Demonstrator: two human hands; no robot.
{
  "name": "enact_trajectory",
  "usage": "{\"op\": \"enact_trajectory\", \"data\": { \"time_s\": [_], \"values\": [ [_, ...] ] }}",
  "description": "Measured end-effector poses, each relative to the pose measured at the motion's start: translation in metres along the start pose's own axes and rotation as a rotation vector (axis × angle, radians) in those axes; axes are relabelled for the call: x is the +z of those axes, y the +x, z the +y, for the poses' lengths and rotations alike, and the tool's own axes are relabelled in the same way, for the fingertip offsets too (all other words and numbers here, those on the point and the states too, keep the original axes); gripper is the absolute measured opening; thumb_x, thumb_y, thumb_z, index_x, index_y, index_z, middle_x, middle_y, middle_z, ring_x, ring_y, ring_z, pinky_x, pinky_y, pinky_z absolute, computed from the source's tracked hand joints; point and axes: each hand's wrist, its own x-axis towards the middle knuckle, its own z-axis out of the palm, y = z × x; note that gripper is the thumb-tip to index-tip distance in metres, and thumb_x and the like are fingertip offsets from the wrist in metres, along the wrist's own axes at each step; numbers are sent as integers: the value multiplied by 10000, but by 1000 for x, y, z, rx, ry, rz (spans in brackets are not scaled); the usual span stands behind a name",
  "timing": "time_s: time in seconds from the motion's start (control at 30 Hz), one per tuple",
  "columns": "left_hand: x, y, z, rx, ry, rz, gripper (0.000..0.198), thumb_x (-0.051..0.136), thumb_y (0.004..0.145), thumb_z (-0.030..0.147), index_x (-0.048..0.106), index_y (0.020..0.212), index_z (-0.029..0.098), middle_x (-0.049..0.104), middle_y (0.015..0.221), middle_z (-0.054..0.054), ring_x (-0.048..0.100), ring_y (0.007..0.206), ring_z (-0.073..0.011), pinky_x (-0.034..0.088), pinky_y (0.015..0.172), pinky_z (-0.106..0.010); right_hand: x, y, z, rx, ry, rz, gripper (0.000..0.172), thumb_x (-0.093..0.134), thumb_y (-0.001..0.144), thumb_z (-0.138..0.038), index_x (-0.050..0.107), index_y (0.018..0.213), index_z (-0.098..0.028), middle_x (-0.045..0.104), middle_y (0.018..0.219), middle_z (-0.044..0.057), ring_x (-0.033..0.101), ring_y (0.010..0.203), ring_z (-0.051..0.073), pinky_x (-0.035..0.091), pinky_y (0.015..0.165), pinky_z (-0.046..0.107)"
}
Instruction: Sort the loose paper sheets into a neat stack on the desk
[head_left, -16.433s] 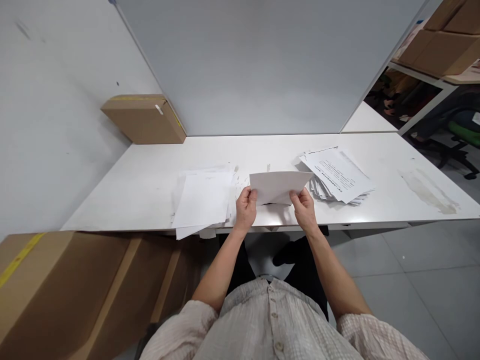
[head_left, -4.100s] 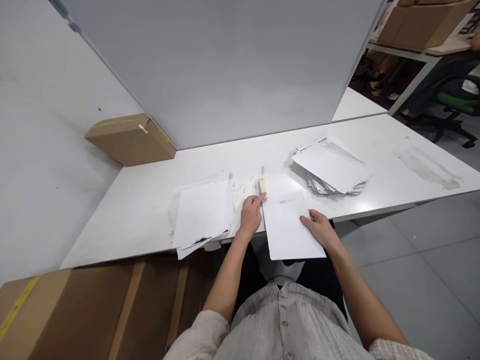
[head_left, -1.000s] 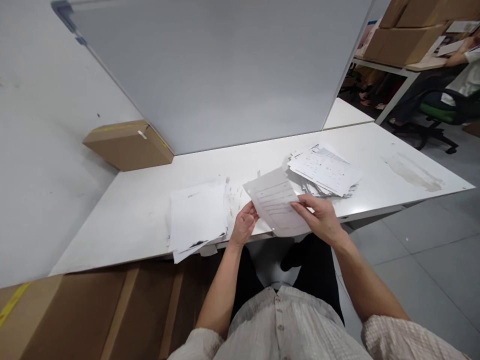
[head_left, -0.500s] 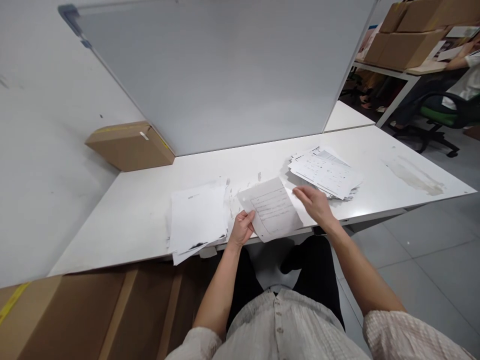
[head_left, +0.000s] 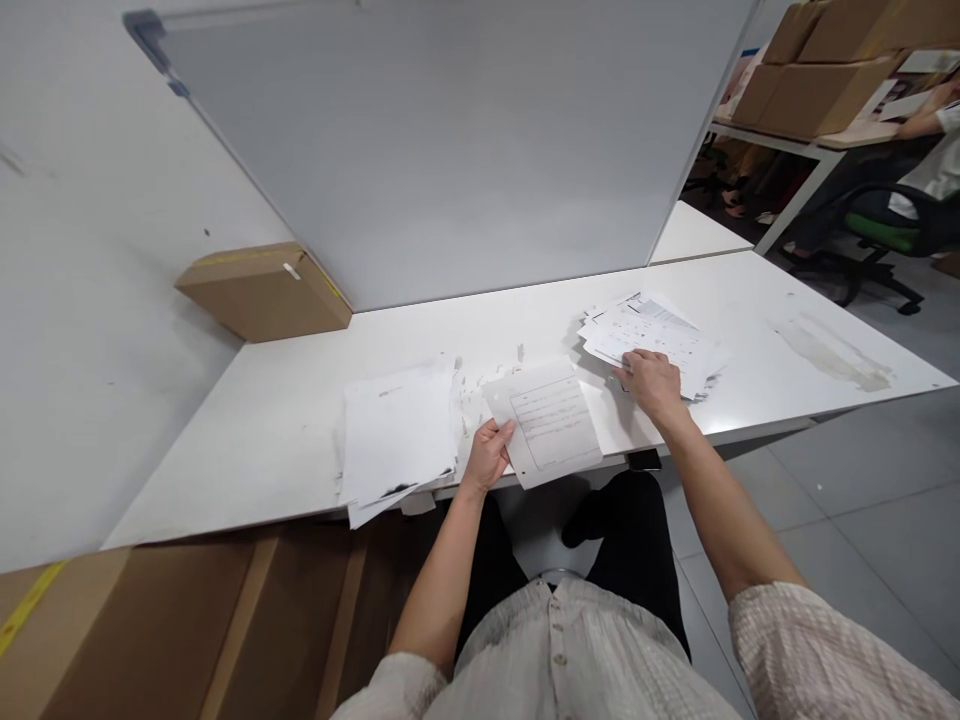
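Note:
My left hand (head_left: 489, 456) pinches the left edge of a sheet of paper (head_left: 556, 415) with a printed frame and lines of text. The sheet hangs slightly tilted over the desk's front edge. At the near-left edge of a messy paper stack (head_left: 667, 335), my right hand (head_left: 651, 382) has its fingers bent and closed on paper there; how many sheets they grip is hidden. Left of my left hand lies another paper stack (head_left: 397, 425), mostly blank on top, with its lowest sheets sticking out at the front.
The white desk (head_left: 285, 430) backs onto a large whiteboard (head_left: 450, 150). A flat cardboard box (head_left: 262, 292) leans at the back left, and larger cartons (head_left: 187, 620) stand below at left. Behind right are a person (head_left: 934, 150), an office chair (head_left: 885, 230) and stacked boxes (head_left: 817, 95).
My right hand has let go of the printed sheet and moved right onto the right-hand stack. My left hand still holds the sheet, which lies a little flatter.

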Motion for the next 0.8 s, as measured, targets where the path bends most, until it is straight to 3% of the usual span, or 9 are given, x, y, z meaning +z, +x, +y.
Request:
{"op": "enact_trajectory", "data": {
  "time_s": [0.23,0.3,0.4,0.47,0.57,0.63,0.7,0.8],
  "values": [
    [3,-1,2,8,-29,11,335,766,654,305,687,934,137,713,983,-93,598,1079,-267,453,969,-412,-9,6,3,53,58,3,392,297,922,-290,664,895,-152,650,972,153,545,907,269,379,702,360],
    [3,-1,1,10,-33,16,348,767,652,308,684,944,138,712,985,-92,600,1076,-265,456,965,-410,-18,5,4,64,33,146,363,312,912,-255,650,878,-128,648,927,166,548,869,261,368,702,359],
    [2,0,0,6,-27,21,366,763,655,315,678,967,143,712,987,-90,606,1065,-259,464,956,-408,-43,-10,2,10,47,498,323,329,907,-252,623,906,-120,641,875,148,538,835,250,361,698,356],
    [2,0,-1,9,-24,28,372,764,654,319,675,969,145,712,986,-89,609,1059,-254,465,953,-404,-67,-31,-3,-41,179,662,300,350,907,-288,613,910,-142,615,770,94,523,718,207,362,643,327],
    [2,1,-1,26,-16,36,386,770,644,333,670,966,146,714,974,-87,613,1053,-251,465,950,-401,-100,-65,-16,-53,584,781,221,444,888,-350,605,889,-199,560,713,27,470,610,151,359,578,290],
    [2,2,-1,33,0,46,402,776,631,346,666,963,147,714,968,-87,620,1036,-251,468,940,-400,-109,-81,-26,-41,927,751,188,503,863,-378,593,836,-215,540,709,6,467,618,138,361,563,273],
    [3,2,-1,28,12,63,416,787,610,356,664,947,146,717,946,-86,635,1001,-252,480,919,-399,-102,-87,-37,-32,1170,585,202,525,848,-398,575,792,-210,524,685,-11,463,609,127,355,542,257],
    [4,1,-1,12,11,96,406,802,581,356,664,900,147,726,860,-70,663,914,-246,506,865,-393,-66,-82,-51,-9,1115,287,214,524,839,-402,571,781,-201,528,661,-14,460,593,127,353,543,259]
  ]
}}
